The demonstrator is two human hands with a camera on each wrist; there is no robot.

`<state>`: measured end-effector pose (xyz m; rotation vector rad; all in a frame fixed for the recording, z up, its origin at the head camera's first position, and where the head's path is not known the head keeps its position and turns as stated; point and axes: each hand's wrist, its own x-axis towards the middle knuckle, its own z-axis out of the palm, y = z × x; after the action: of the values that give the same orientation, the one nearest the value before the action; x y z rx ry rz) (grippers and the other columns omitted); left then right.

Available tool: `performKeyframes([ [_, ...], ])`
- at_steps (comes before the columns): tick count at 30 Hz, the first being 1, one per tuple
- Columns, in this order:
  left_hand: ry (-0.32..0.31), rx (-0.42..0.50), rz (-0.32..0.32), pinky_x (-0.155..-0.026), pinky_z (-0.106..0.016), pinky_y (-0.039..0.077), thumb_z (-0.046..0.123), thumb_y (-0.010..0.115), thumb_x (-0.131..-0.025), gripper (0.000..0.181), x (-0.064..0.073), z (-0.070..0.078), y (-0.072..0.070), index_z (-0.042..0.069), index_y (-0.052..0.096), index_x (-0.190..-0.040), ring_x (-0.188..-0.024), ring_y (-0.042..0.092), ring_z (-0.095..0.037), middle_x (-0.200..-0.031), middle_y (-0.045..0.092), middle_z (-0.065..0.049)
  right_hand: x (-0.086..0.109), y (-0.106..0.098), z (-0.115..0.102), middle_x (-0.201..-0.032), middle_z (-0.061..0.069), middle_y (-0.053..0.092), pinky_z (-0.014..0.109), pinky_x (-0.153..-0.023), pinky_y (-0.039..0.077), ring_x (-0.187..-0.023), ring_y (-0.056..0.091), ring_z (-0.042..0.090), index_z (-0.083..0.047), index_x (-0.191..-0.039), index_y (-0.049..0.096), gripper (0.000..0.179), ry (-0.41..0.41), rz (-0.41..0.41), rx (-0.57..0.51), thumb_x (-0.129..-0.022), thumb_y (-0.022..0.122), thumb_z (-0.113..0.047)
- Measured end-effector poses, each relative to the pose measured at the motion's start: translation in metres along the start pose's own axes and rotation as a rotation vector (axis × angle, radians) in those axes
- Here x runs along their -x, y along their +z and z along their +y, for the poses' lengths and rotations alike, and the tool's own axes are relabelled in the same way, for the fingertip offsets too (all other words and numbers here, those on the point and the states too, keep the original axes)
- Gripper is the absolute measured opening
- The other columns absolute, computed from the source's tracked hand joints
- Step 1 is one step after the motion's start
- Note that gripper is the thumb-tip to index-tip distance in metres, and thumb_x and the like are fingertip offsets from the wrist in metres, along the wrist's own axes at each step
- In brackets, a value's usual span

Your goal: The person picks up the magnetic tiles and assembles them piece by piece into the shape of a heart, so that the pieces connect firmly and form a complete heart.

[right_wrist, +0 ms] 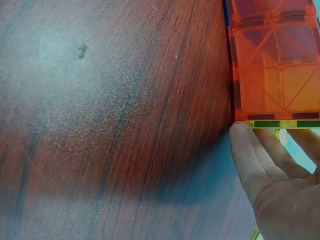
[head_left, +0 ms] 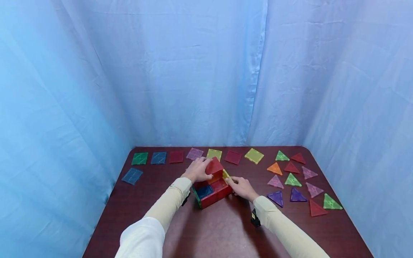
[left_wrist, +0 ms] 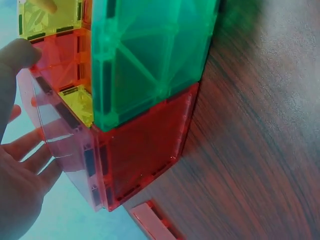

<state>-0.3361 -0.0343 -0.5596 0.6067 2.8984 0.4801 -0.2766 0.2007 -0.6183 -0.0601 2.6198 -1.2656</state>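
Observation:
A box-like structure of see-through magnetic tiles (head_left: 214, 195) stands mid-table, with red fronts, a green end and a blue top square. A raised part with a red tile (head_left: 214, 166) rises at its back. My left hand (head_left: 199, 170) grips that raised part; in the left wrist view its thumb lies over the top edge and its fingers behind a purple tile (left_wrist: 65, 140). At the other end, my right hand (head_left: 242, 188) holds the yellow tile (head_left: 226, 175). Seen from the right wrist, its fingertips touch the yellow edge (right_wrist: 280, 123) beside the red front; the thumb's contact is partly hidden.
Loose square tiles lie along the back edge, among them a green one (head_left: 139, 158) and a yellow one (head_left: 254, 156). A blue square (head_left: 132, 176) is at the left. Several triangle tiles, including an orange one (head_left: 275, 168), spread over the right side. Curtains (head_left: 193, 79) surround the table.

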Motion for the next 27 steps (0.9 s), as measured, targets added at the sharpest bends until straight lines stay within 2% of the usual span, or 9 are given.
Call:
performKeyframes([
  [7,-0.045,0.002,-0.018,-0.101,-0.061,0.049,0.041,0.077,-0.086,0.074,0.000,0.003,-0.001,0.020,0.048,-0.151,-0.132,0.051,-0.032,-0.150,0.051,-0.012,0.001,-0.001,-0.002,-0.083,0.003,0.067,0.028,-0.061,0.056,-0.065,0.063,0.015,-0.012,-0.138,0.064,0.048,0.006,0.005,0.012,-0.102,0.057,-0.044],
  [14,-0.023,-0.031,-0.018,-0.104,-0.058,0.049,0.042,0.077,-0.086,0.075,0.005,0.002,-0.002,0.021,0.048,-0.152,-0.135,0.049,-0.034,-0.152,0.049,-0.011,0.004,-0.001,-0.004,-0.098,0.006,0.072,0.029,-0.061,0.057,-0.067,0.064,0.017,-0.011,-0.136,0.065,0.047,-0.002,0.017,0.014,-0.102,0.058,-0.042],
  [21,-0.005,-0.014,-0.035,-0.105,-0.051,0.050,0.037,0.079,-0.087,0.076,0.010,-0.001,-0.003,0.023,0.046,-0.154,-0.131,0.050,-0.032,-0.147,0.049,-0.014,0.004,0.001,-0.002,-0.091,0.003,0.069,0.028,-0.060,0.056,-0.067,0.063,0.017,-0.013,-0.136,0.066,0.045,0.013,0.014,0.005,-0.102,0.059,-0.042],
  [27,0.009,-0.008,-0.059,-0.104,-0.054,0.050,0.038,0.078,-0.089,0.074,0.006,-0.004,-0.004,0.022,0.047,-0.154,-0.135,0.048,-0.033,-0.151,0.047,-0.014,0.005,0.002,-0.004,-0.084,0.003,0.068,0.030,-0.060,0.057,-0.066,0.065,0.019,-0.011,-0.133,0.067,0.045,0.006,0.022,-0.013,-0.102,0.058,-0.042],
])
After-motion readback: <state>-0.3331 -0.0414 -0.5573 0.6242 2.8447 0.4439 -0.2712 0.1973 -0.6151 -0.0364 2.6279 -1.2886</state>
